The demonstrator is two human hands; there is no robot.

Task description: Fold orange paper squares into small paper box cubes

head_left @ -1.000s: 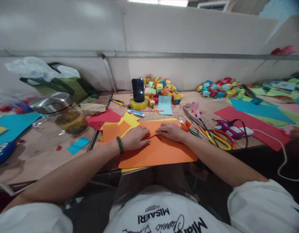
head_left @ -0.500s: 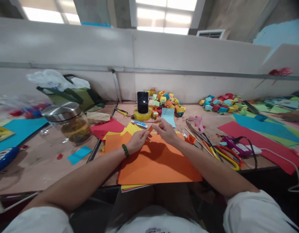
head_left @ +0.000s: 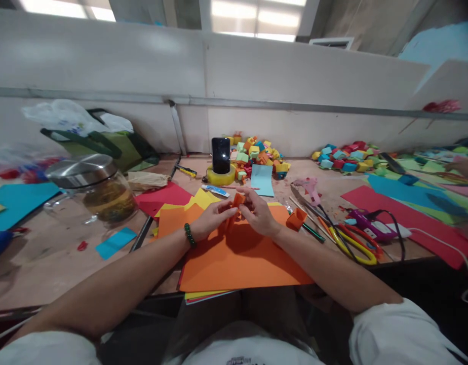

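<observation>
Orange paper sheet (head_left: 241, 258) lies flat at table edge, a working mat. Left hand (head_left: 213, 219) at 9 o'clock and right hand (head_left: 259, 215) at 3 o'clock pinch a small folded orange paper piece (head_left: 237, 203) between fingertips, raised just above the sheet, fingers curled closed on it

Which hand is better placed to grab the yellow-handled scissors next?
The right hand, probably. The scissors lie on the table to its right, on that arm's side, while the left hand would have to cross over. Both hands now pinch the small orange paper piece.
</observation>
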